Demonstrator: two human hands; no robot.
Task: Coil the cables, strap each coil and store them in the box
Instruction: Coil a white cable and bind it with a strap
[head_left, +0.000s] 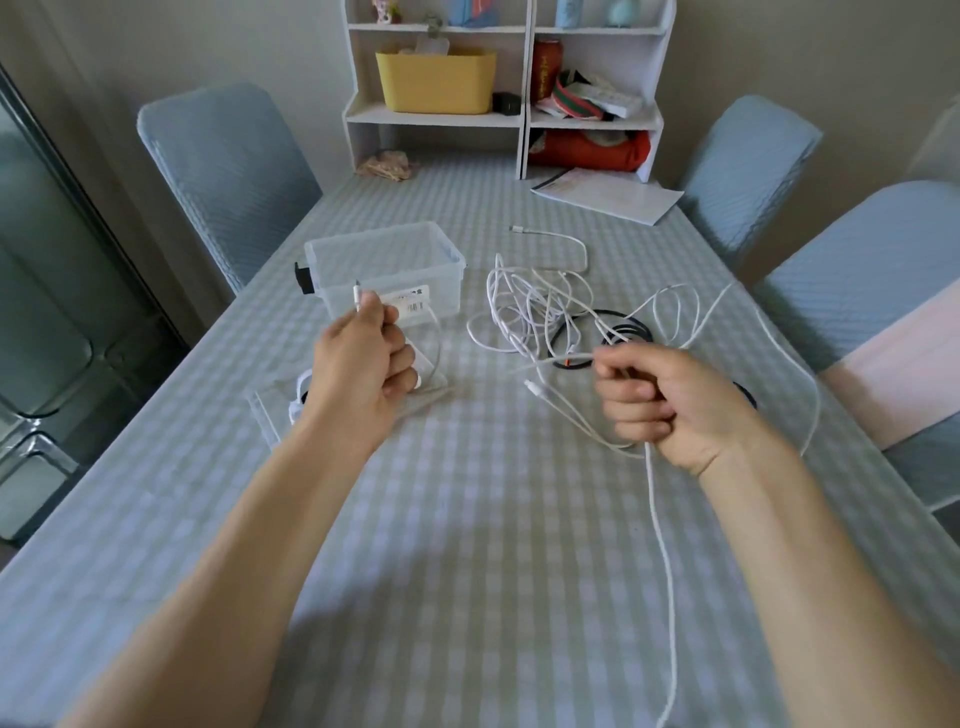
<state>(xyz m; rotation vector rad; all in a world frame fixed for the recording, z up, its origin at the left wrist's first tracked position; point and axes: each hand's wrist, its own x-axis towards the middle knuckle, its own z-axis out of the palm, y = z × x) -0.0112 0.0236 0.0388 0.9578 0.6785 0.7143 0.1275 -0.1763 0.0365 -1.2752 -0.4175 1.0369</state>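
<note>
**Both hands gripping white cable over the checked table**

Above the table (467, 519), two bare hands are holding white cable. The left hand (363, 364) is curling its fingers round one end of a cable (435, 338), with the plug (357, 296) sticking up past the thumb; a loop of that cable is hanging down on the hand's right side toward the cloth. The right hand (670, 400) is closing into a fist round another stretch of cable, and a long strand (662, 545) is dropping from under the fist and trailing to the near edge of the table.

Between and beyond the hands, a loose tangle (535, 306) of white cable is lying on the cloth, spreading toward the right side. Black rings (628, 332), probably the straps, are lying under and beside the tangle, just past the right hand. One more white lead (566, 244) is curving on its own behind the tangle.

The clear box (384, 265) is sitting open on the table behind the left hand, to the left of the tangle. Whether anything is lying inside it cannot be told. Something white (298, 400) is showing partly hidden under the left wrist.

At the far end a white shelf (524, 104) is standing against the wall, and papers (608, 195) are lying near it. Blue chairs (223, 171) are standing round the table.
</note>
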